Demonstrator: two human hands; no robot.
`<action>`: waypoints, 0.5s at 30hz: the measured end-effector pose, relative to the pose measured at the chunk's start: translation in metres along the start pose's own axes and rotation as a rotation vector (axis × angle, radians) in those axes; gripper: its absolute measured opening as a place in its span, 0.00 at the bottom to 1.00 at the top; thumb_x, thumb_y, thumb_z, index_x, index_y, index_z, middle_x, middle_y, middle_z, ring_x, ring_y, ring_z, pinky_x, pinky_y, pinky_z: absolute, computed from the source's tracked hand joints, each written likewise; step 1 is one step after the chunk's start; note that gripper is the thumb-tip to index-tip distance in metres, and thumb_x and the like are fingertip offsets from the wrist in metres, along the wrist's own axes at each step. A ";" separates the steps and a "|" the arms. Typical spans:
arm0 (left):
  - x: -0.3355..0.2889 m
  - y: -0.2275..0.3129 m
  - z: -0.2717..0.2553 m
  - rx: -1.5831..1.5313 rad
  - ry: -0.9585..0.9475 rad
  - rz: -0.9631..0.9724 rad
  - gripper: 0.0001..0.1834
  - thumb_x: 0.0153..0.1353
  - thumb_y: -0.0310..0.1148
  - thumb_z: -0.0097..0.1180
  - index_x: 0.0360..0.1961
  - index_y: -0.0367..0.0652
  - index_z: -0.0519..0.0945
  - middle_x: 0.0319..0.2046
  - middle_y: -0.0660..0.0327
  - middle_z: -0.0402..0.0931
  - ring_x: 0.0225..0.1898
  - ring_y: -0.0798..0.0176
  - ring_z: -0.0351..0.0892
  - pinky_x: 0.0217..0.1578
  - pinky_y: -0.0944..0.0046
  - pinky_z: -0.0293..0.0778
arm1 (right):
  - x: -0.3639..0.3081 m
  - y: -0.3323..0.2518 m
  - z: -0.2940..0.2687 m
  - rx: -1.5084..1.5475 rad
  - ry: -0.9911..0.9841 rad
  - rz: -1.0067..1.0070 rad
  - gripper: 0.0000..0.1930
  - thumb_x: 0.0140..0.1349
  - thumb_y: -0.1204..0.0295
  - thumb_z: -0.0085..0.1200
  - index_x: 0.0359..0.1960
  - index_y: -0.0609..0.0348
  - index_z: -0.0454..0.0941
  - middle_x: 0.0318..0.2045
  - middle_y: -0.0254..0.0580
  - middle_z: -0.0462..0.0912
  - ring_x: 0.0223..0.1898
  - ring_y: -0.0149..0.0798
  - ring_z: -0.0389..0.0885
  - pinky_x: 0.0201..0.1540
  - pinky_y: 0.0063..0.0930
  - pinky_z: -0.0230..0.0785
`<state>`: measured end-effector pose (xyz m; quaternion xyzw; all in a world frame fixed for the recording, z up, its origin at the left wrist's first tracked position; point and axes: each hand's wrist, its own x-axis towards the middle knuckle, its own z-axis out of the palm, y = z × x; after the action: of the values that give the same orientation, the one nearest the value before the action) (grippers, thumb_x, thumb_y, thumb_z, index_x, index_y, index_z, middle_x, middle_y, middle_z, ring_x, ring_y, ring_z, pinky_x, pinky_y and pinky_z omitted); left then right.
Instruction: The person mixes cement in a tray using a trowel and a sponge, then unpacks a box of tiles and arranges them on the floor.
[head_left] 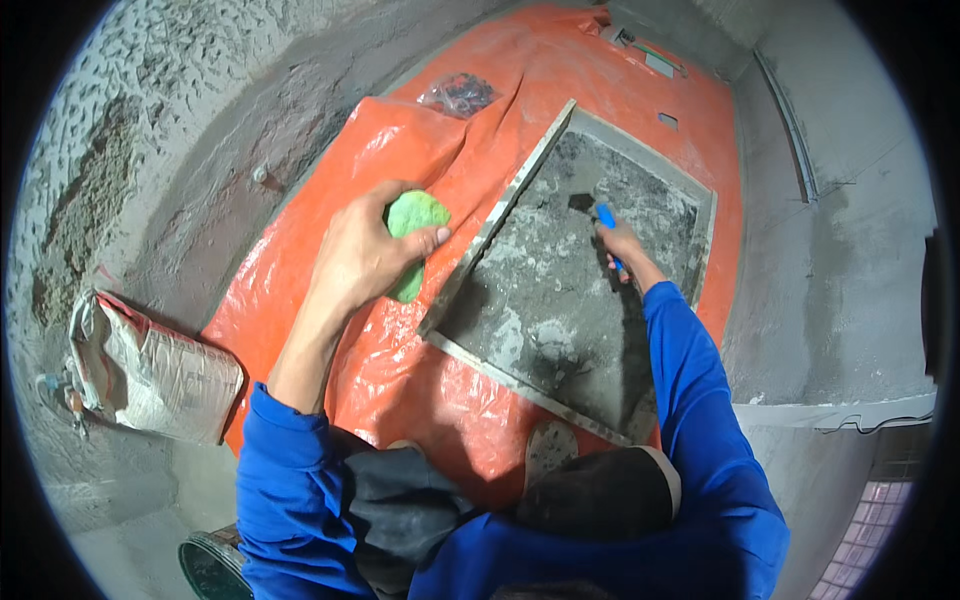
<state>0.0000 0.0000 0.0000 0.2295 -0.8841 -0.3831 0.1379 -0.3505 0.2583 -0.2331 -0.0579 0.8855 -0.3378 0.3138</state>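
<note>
L hand was part-closed, thumb & fingers clasping a green sponge, held up over the orange sheet, just L of the pale-edged frame. R hand was curled tight round a blue-handled tool, above the rough grey mix w/in the frame; couldn't tell if tool touched it.

At left are a sack and bucket.
</note>
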 end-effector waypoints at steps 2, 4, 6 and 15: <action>0.000 -0.002 -0.001 -0.009 -0.003 -0.014 0.28 0.50 0.46 0.71 0.49 0.40 0.82 0.38 0.48 0.84 0.43 0.50 0.85 0.45 0.52 0.77 | -0.036 0.005 0.001 0.223 0.112 -0.124 0.16 0.68 0.60 0.52 0.45 0.59 0.67 0.20 0.39 0.74 0.15 0.33 0.75 0.16 0.33 0.68; 0.000 -0.004 -0.001 -0.017 -0.012 -0.010 0.28 0.51 0.46 0.70 0.49 0.39 0.82 0.38 0.48 0.84 0.42 0.49 0.85 0.45 0.52 0.77 | -0.077 0.019 0.015 0.082 0.100 -0.304 0.16 0.67 0.59 0.52 0.45 0.59 0.68 0.21 0.42 0.76 0.16 0.34 0.76 0.17 0.34 0.68; -0.001 -0.005 -0.002 -0.015 -0.011 -0.025 0.29 0.50 0.47 0.70 0.50 0.40 0.82 0.40 0.49 0.84 0.44 0.49 0.85 0.46 0.52 0.78 | -0.119 0.033 0.028 -0.046 -0.021 -0.329 0.17 0.67 0.59 0.51 0.47 0.60 0.68 0.22 0.43 0.77 0.16 0.35 0.77 0.18 0.34 0.70; 0.005 0.003 0.013 0.004 -0.021 -0.025 0.31 0.49 0.48 0.70 0.52 0.44 0.81 0.44 0.48 0.84 0.48 0.48 0.83 0.48 0.50 0.77 | -0.156 0.046 0.106 -0.680 -0.320 -0.412 0.25 0.67 0.50 0.52 0.47 0.62 0.78 0.42 0.65 0.83 0.49 0.66 0.79 0.51 0.52 0.72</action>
<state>-0.0102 0.0073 -0.0058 0.2368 -0.8832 -0.3856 0.1235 -0.1580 0.2834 -0.2425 -0.3854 0.8565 -0.0689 0.3364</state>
